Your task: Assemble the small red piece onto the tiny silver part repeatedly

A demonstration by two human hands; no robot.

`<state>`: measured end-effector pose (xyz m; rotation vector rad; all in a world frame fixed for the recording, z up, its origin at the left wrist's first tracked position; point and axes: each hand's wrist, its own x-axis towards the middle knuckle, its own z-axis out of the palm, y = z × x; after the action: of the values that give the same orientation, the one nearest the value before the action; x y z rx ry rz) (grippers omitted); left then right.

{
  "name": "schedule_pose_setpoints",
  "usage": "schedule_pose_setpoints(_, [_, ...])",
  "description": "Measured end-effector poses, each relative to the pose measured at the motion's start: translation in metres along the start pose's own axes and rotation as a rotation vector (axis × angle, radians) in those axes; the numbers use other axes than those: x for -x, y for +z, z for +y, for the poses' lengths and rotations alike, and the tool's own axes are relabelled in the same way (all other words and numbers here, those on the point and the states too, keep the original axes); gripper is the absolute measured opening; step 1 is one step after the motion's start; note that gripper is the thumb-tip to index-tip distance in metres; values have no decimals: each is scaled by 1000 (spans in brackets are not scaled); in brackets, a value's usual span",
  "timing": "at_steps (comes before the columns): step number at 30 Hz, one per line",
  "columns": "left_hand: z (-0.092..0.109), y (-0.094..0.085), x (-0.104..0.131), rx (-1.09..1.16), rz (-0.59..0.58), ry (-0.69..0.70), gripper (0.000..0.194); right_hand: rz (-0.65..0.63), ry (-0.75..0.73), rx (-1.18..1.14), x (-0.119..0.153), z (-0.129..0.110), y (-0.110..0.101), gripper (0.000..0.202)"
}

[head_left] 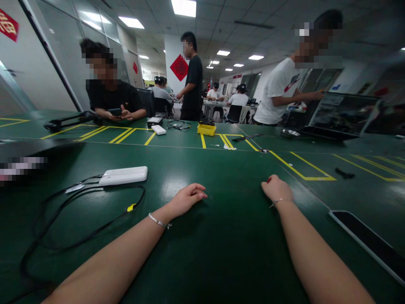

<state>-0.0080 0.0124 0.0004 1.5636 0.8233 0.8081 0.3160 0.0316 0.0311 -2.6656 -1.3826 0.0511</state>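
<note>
My left hand (189,199) rests on the green table (221,253) with its fingers loosely bent and a little apart, holding nothing. To its left lies a white power bank (124,176) with black cables (91,188) plugged in; one cable loops toward me and bears a yellow tag (131,207). My right hand (277,188) is closed on the table, further right. A small red spot shows at its fingers, and I cannot tell what it is. Nearest to that arm, at the right edge, is a phone (367,238) with a dark screen.
Yellow tape lines mark the far table half. A yellow box (206,129), a smaller white device (158,129) and a black stand (68,121) are there. Across the table, one person (114,99) holds a phone; another (278,93) touches an open dark-framed case (343,112).
</note>
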Motion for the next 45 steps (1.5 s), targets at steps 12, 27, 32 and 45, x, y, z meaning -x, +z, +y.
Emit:
schedule_pose_setpoints(12, [-4, 0, 3, -468, 28, 104, 23, 74, 130, 50, -12, 27, 12, 44])
schedule_pose_setpoints(27, [2, 6, 4, -609, 116, 142, 42, -206, -1255, -76, 113, -97, 36, 55])
schedule_pose_setpoints(32, [8, 5, 7, -662, 80, 69, 43, 4, -871, 35, 66, -64, 20, 47])
schedule_pose_setpoints(45, [4, 2, 6, -659, 55, 108, 32, -31, -70, 203, -21, 31, 13, 35])
